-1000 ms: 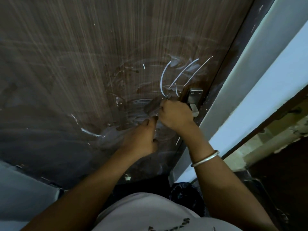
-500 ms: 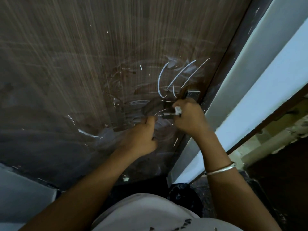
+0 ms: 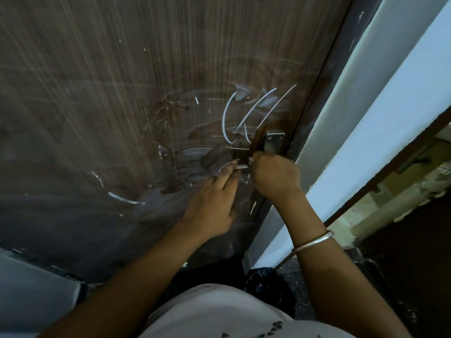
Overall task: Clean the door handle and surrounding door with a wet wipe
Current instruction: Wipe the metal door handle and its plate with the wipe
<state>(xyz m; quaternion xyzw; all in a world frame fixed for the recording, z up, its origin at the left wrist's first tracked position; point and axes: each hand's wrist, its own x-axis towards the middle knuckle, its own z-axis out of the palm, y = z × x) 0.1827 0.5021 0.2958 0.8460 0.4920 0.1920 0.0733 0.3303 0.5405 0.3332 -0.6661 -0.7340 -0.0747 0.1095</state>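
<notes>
Gripping the handle (image 3: 273, 142) right of centre, the right hand (image 3: 277, 178) is clenched round the lever below the plate. Whether the wipe sits inside that fist cannot be told. The left hand (image 3: 212, 201) rests on the door (image 3: 97, 98), fingers straight, tips beside the lever. Judgement: the handle is rigid metal, likely slick when wet. The wipe is limp and best held bunched against the lever.
</notes>
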